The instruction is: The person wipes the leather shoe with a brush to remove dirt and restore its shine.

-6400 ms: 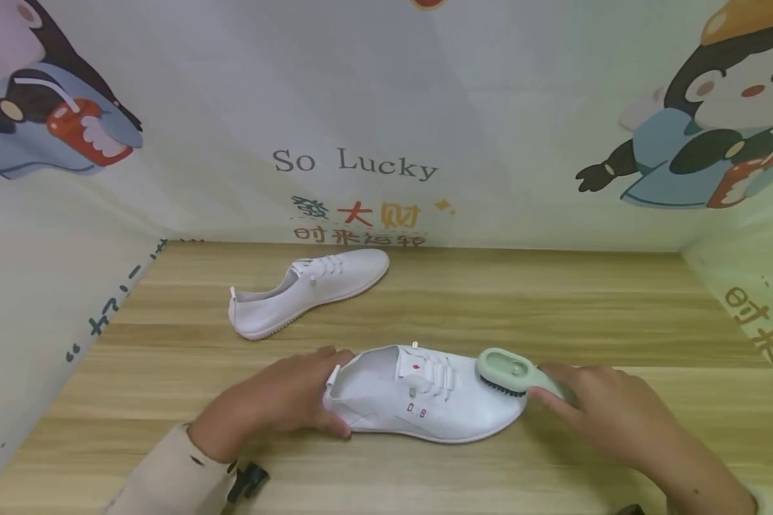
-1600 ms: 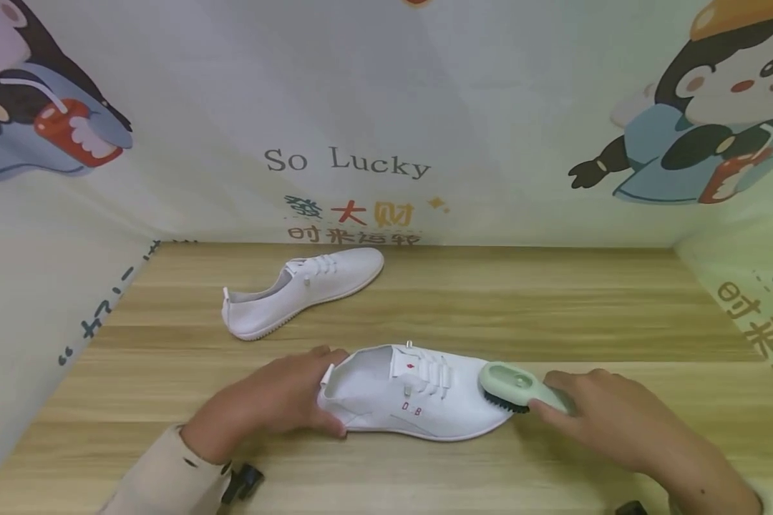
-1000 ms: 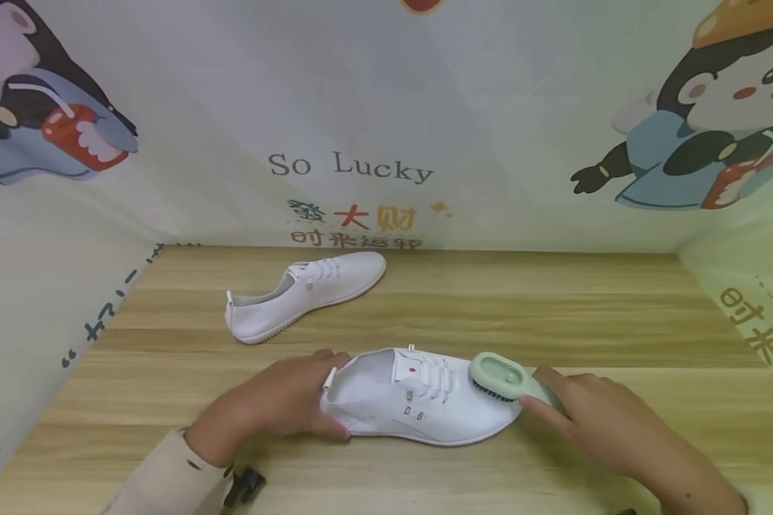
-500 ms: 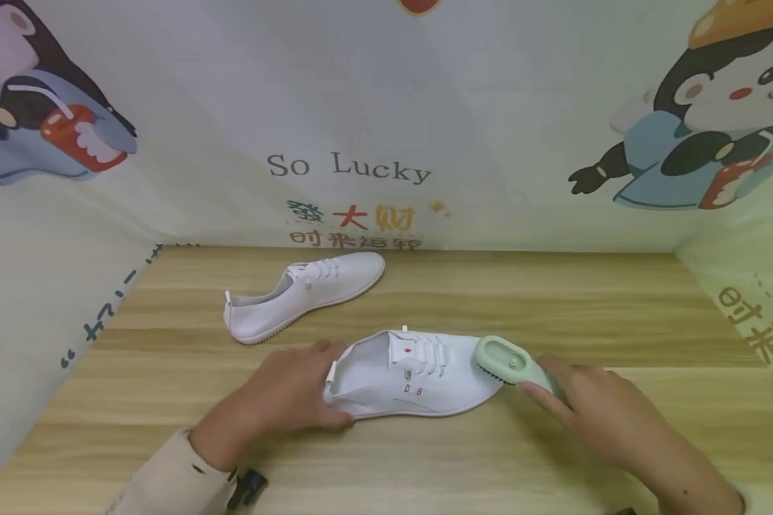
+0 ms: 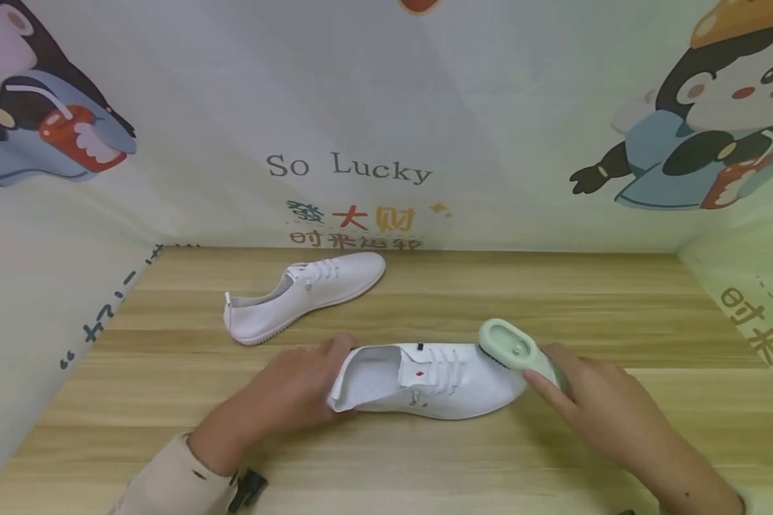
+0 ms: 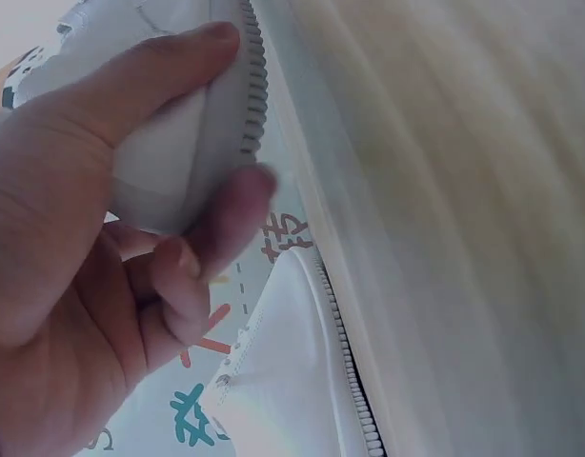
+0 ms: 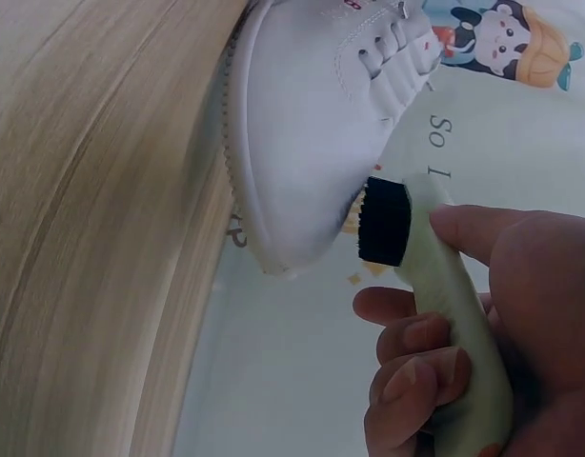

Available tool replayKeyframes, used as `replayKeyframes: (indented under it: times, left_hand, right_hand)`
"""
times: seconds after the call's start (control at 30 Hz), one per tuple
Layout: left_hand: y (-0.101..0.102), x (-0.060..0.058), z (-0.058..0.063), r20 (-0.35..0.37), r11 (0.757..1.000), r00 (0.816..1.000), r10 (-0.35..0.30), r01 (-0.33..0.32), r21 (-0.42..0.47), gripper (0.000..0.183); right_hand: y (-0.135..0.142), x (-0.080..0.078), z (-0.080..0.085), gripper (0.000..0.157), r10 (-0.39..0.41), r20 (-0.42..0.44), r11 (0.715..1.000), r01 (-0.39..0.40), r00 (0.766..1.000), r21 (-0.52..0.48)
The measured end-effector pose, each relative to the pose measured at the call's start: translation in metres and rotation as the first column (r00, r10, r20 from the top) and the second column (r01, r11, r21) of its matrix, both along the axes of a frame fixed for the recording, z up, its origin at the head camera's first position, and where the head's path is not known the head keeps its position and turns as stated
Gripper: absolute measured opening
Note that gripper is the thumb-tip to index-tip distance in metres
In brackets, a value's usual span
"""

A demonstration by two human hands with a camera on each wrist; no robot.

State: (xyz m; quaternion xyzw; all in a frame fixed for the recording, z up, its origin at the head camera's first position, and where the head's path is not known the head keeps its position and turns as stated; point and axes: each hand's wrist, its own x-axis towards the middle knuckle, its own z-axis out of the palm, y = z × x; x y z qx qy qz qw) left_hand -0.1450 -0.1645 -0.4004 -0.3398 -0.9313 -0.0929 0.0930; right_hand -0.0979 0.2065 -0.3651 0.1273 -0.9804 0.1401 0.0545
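A white lace-up shoe [image 5: 483, 390] lies crosswise in the head view, toe to the right, its side lettering turned nearly out of sight. My left hand [image 5: 296, 386] grips its heel; the left wrist view shows the thumb along the heel [image 6: 169, 143] near the ridged sole. My right hand [image 5: 602, 408] holds a pale green brush [image 5: 505, 343] by its handle. In the right wrist view, the dark bristles [image 7: 383, 224] are right at the shoe's toe [image 7: 292, 162], on its far upper side. The thumb lies along the back of the brush.
A second white shoe [image 5: 315, 290] lies behind on the wooden table [image 5: 425, 465], toe towards the back wall. Printed cloth walls [image 5: 509, 143] enclose the back and sides. A black clip-like piece [image 5: 248, 490] hangs at the left sleeve [image 5: 174, 479].
The shoe has rolled towards me, and its lettering has nearly turned from view. The brush has gone from the top of the toe to its far side. Both holds stay the same.
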Motion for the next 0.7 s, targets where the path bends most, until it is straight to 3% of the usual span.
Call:
replayKeyframes:
  times: [0.2, 0.4, 0.53, 0.7]
  left_hand:
    - [0.0027, 0.0037, 0.0004, -0.080, 1.000, 0.997, 0.018, -0.019, -0.008, 0.066]
    - [0.0069, 0.0048, 0.0004, -0.147, 0.998, 0.988, 0.050, -0.054, -0.023, 0.058]
    - [0.0084, 0.0055, 0.0010, -0.110, 0.999, 0.993, 0.051, -0.052, -0.006, 0.056]
    - [0.0070, 0.0070, 0.0027, 0.005, 0.997, 0.999, 0.046, -0.046, 0.057, 0.058]
  right_hand:
    - [-0.0012, 0.0000, 0.0014, 0.042, -0.014, 0.000, 1.000, 0.014, 1.000, -0.002]
    - [-0.0020, 0.0007, 0.0018, 0.035, -0.009, -0.033, 0.999, 0.008, 0.999, -0.033]
    - [-0.0018, 0.0011, 0.0013, 0.035, -0.007, -0.039, 1.000, 0.006, 0.999, -0.025]
    - [-0.0007, 0.0026, 0.0011, 0.040, -0.002, -0.041, 1.000, 0.001, 0.999, -0.028]
